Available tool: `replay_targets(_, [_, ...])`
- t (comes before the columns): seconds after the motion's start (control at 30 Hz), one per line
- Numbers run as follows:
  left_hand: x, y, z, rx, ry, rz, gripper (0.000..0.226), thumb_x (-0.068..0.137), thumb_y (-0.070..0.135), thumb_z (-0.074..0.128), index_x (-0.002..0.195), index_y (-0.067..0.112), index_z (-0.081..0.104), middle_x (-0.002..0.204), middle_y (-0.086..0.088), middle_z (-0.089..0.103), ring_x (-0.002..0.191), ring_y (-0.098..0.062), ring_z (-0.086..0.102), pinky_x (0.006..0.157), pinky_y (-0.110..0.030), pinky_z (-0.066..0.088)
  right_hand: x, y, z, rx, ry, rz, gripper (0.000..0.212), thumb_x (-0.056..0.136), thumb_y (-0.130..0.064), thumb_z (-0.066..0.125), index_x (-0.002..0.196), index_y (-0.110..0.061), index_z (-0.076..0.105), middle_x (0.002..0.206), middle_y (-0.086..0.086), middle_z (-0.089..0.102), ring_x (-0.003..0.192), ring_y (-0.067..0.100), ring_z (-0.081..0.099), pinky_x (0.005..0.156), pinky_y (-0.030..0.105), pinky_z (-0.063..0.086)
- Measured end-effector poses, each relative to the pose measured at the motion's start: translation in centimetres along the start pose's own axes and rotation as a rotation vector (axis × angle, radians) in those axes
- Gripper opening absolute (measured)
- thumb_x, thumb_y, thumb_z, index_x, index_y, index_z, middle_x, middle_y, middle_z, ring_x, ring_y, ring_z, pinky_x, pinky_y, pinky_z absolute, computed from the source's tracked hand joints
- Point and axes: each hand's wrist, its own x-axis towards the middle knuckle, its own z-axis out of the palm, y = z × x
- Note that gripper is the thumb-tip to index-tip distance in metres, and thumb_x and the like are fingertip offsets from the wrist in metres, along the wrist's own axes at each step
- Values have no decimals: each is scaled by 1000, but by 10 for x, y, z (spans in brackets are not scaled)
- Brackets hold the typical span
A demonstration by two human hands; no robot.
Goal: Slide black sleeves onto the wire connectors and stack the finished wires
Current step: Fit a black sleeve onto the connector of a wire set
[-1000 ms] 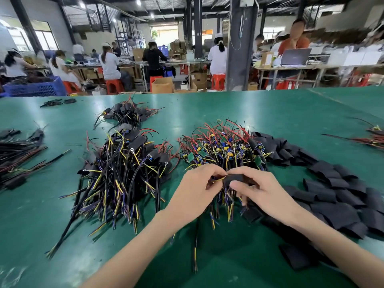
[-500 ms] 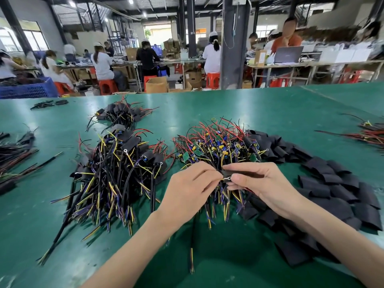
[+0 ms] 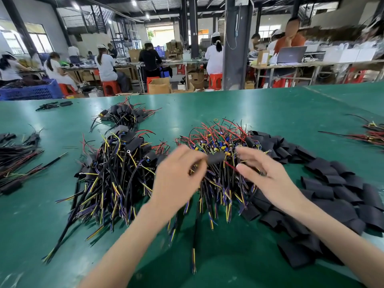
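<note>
Over the green workbench (image 3: 270,113), between the two hands, a sleeved wire is coming free.

Half a second ago both hands were pinched together on one short black tube sleeve (image 3: 216,157); now the right hand (image 3: 268,175) is opening, fingers spread and drawing away, while the left hand (image 3: 178,175) is blurring leftward, apparently pinching the thin wire with the sleeve on its connector. That suggests this piece is finished and heading for the stack of sleeved black-and-yellow wires (image 3: 116,173) at left; the tangle of bare red and yellow wires (image 3: 220,140) and the heap of loose black sleeves (image 3: 332,183) are waiting.
</note>
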Motion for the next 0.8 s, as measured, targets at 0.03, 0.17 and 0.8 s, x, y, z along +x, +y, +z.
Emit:
replay_targets(0.03, [7,-10,-7,39,58,-74,6,79,12,64,82,10,69,74,-2,58,68,-16,52,67,-21,38,2,3,-4,-157,80,-55,36,87,-23,62,123,-20,57,121,-7,58,114,8,52,102,23,36])
replay_targets(0.17, [32,-62,-42,131,297,-416,16,79,4,60,93,10,65,88,-8,60,75,2,49,70,-11,30,10,19,-20,-366,274,-20,31,89,-14,61,120,-16,57,117,-3,54,113,18,48,97,25,32])
replay_targets(0.8, [31,-81,-28,535,188,-357,38,79,11,53,116,12,61,121,-15,51,110,-38,45,89,-42,33,19,44,-44,-717,51,244,35,83,1,53,115,-10,62,121,13,53,117,33,44,101,40,36])
